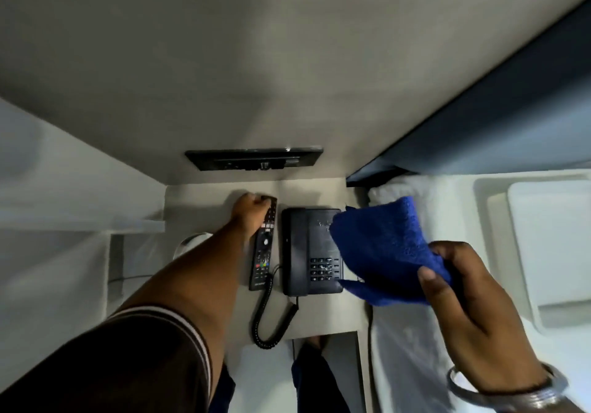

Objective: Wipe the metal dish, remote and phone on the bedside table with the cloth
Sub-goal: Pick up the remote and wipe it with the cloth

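A black remote lies lengthwise on the bedside table, just left of a black desk phone with a coiled cord. My left hand reaches across and grips the remote's far end. My right hand holds a blue cloth in the air over the phone's right side, hiding part of it. A pale round shape, possibly the metal dish, shows left of my forearm, mostly hidden by it.
A dark switch panel is set in the wall behind the table. The bed with white linen and a dark headboard lies to the right. A low shelf sits to the left. My feet show below the table's front edge.
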Available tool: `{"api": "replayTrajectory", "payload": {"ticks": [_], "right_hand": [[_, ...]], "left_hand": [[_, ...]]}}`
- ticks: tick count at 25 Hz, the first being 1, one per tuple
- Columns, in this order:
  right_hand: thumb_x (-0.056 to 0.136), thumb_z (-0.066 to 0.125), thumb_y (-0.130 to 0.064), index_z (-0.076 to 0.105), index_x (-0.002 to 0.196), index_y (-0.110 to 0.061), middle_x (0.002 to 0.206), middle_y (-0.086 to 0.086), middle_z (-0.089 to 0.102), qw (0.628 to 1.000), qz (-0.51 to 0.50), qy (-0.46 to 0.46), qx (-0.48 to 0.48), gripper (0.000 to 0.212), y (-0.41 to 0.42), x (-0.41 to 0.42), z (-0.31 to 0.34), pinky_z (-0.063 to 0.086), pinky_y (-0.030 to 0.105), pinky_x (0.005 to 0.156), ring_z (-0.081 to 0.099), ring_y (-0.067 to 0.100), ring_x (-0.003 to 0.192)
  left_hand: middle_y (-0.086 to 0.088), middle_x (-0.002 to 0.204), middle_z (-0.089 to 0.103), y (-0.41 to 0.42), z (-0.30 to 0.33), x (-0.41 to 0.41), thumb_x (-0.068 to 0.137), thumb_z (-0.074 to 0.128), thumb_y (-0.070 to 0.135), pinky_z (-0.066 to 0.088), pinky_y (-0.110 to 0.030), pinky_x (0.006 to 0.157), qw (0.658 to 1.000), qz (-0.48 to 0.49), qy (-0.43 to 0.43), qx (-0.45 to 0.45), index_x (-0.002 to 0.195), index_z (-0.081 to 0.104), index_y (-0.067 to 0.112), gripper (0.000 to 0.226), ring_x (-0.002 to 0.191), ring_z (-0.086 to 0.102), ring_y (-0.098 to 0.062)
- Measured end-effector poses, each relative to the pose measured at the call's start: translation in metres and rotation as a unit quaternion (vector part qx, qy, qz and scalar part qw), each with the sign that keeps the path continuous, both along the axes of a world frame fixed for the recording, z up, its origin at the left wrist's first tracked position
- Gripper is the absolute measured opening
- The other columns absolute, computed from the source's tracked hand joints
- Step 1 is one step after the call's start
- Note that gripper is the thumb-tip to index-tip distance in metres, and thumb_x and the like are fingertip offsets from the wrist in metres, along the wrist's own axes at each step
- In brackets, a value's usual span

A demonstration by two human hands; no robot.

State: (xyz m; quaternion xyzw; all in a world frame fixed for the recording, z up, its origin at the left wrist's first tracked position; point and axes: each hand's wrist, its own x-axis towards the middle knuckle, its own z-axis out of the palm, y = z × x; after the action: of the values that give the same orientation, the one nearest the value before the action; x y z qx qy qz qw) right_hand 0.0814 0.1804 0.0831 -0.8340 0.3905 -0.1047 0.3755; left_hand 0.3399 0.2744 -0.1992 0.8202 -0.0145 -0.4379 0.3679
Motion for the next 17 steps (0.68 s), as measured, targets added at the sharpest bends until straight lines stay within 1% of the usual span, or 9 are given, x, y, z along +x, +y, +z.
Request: {"api": "replayTrajectory", "payload": {"ticks": [1,3,5,7,9,10,12,14,17], "right_hand": [[0.086,0.049,-0.024,0.053,0.093,-0.031,0.089,-0.014,0.062,0.999,-0.03,-0.019,0.011,0.01,0.005,-0.007,0.014,0.039,0.004,0.063,0.056,0.0,0.073],[0.086,0.049,-0.027,0.055,0.094,-0.03,0.089,-0.013,0.063,0.993,-0.087,-0.063,0.042,0.011,0.016,-0.018,0.043,0.042,0.009,0.067,0.057,0.001,0.076],[0.086,0.049,-0.029,0.057,0.096,-0.028,0.089,-0.01,0.064,0.987,-0.108,-0.101,0.067,0.013,0.029,-0.021,0.072,0.046,0.021,0.072,0.058,0.004,0.078],[0.088,0.054,-0.03,0.057,0.096,-0.027,0.089,-0.008,0.064,0.979,-0.112,-0.136,0.098,0.009,0.04,-0.019,0.098,0.049,0.032,0.074,0.059,0.008,0.08],[0.089,0.06,-0.031,0.057,0.092,-0.026,0.086,-0.006,0.063,0.965,-0.114,-0.181,0.152,0.006,0.055,-0.011,0.134,0.057,0.042,0.067,0.06,0.013,0.077],[0.085,0.059,-0.03,0.056,0.089,-0.025,0.082,-0.005,0.063,0.959,-0.106,-0.197,0.171,0.007,0.063,-0.005,0.152,0.059,0.04,0.06,0.061,0.013,0.073],[0.078,0.066,-0.022,0.052,0.082,-0.018,0.072,-0.004,0.059,0.963,-0.049,-0.219,0.15,0.015,0.073,0.014,0.188,0.052,0.022,0.055,0.056,0.009,0.063],[0.076,0.073,-0.006,0.045,0.074,-0.007,0.063,-0.007,0.049,0.969,0.058,-0.22,0.098,0.028,0.079,0.043,0.219,0.041,0.016,0.052,0.044,0.006,0.056],[0.078,0.07,0.001,0.04,0.069,-0.003,0.062,-0.007,0.044,0.946,0.221,-0.234,0.037,0.032,0.102,0.103,0.272,0.036,0.022,0.054,0.038,0.009,0.057]], "left_hand": [[-0.018,0.074,0.055,0.002,0.012,-0.002,0.095,0.061,0.012,0.042,-0.034,0.063,0.997,0.045,0.03,-0.051,0.073,0.053,0.011,0.023,0.071,0.052,-0.025],[-0.019,0.089,0.058,0.013,0.051,0.0,0.097,0.059,0.015,0.047,-0.037,0.07,0.987,0.102,0.073,-0.097,0.093,0.054,0.007,0.011,0.077,0.056,-0.026],[-0.017,0.101,0.064,0.028,0.104,0.009,0.098,0.06,0.023,0.053,-0.041,0.078,0.975,0.136,0.112,-0.134,0.115,0.054,0.003,0.026,0.086,0.062,-0.027],[-0.013,0.097,0.068,0.042,0.166,0.017,0.099,0.059,0.022,0.053,-0.037,0.076,0.951,0.163,0.154,-0.213,0.113,0.059,0.004,0.023,0.084,0.064,-0.024],[-0.009,0.09,0.071,0.066,0.242,0.025,0.099,0.058,0.022,0.054,-0.036,0.075,0.934,0.178,0.15,-0.272,0.104,0.066,0.008,0.017,0.08,0.066,-0.022],[-0.008,0.087,0.071,0.082,0.282,0.025,0.098,0.059,0.024,0.055,-0.036,0.075,0.927,0.203,0.133,-0.287,0.103,0.067,0.009,0.017,0.078,0.067,-0.022],[-0.011,0.08,0.07,0.114,0.356,0.026,0.093,0.064,0.027,0.056,-0.037,0.069,0.906,0.276,0.066,-0.312,0.096,0.069,0.007,0.021,0.067,0.067,-0.023],[-0.014,0.075,0.067,0.146,0.42,0.024,0.086,0.062,0.032,0.052,-0.029,0.053,0.881,0.337,0.013,-0.331,0.094,0.07,0.002,0.032,0.052,0.061,-0.023],[-0.008,0.074,0.072,0.19,0.5,0.02,0.086,0.048,0.035,0.046,-0.021,0.049,0.792,0.406,0.122,-0.44,0.086,0.062,0.012,0.027,0.049,0.058,-0.019]]}}
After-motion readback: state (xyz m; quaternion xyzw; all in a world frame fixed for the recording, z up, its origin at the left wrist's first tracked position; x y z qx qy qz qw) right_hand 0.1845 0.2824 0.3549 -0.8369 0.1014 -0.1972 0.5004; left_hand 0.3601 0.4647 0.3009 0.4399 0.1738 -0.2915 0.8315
